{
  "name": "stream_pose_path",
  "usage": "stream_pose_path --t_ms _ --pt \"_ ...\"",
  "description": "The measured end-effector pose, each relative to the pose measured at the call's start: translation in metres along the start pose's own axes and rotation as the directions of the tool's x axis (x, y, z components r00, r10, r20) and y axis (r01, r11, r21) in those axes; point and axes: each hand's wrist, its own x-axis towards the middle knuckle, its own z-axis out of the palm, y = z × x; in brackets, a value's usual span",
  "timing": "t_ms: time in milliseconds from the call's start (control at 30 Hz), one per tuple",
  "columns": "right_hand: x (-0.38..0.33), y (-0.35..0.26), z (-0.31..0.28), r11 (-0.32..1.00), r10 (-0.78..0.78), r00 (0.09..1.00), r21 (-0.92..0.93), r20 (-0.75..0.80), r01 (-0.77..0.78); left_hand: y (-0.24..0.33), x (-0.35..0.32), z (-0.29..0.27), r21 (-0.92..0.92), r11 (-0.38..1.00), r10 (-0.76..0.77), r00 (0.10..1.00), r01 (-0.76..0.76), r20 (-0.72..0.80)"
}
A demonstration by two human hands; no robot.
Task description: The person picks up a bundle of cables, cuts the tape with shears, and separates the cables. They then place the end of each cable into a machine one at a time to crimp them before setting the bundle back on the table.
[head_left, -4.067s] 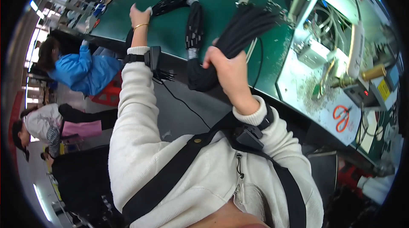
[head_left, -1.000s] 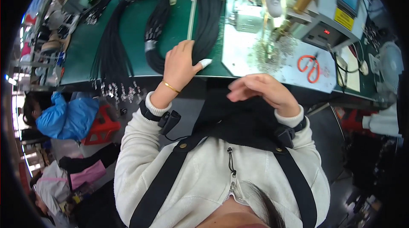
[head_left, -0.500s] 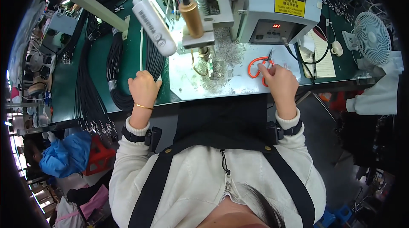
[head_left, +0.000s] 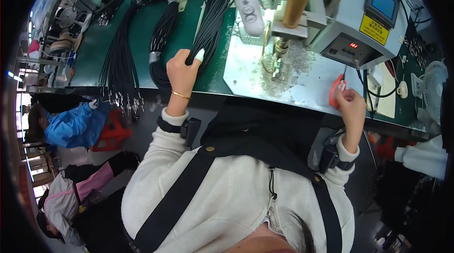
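My left hand [head_left: 181,74] is closed around the near end of a bundle of thin black cables [head_left: 212,33] lying on the green bench. A white cover shows on its thumb, against the cables. At the right, my right hand [head_left: 351,105] pinches at the handles of a pair of scissors with orange-red grips [head_left: 335,91]. The scissors' blades point away from me, over the metal plate [head_left: 302,93]. Its other fingers are curled in and partly hidden. Between my hands stands a bench machine with a brass-coloured cylinder [head_left: 296,6] above a small metal fixture [head_left: 280,59].
Two more black cable bundles [head_left: 124,47] [head_left: 161,35] lie left. A white lamp head [head_left: 246,5] hangs over the plate. A grey control box [head_left: 362,21], a notepad [head_left: 385,94] and a white fan [head_left: 434,87] stand right. Someone in blue [head_left: 75,125] sits at the left.
The view has swung so the bench appears farther right. My left thumb now shows against the cables. The scissors look narrower and turned beside my right fingers.
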Motion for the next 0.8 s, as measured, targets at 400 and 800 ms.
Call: stream_pose_path --t_ms 400,800 --pt "-0.077 -0.017 0.008 0.099 -0.543 0.839 0.99 -0.028 0.098 -0.036 0.026 -0.03 -0.902 -0.203 -0.338 0.837 0.382 0.43" --pt "-0.084 -0.099 0.112 0.178 -0.877 0.385 0.94 0.286 -0.293 -0.051 0.053 -0.049 -0.615 -0.315 0.173 0.68 0.723 0.712"
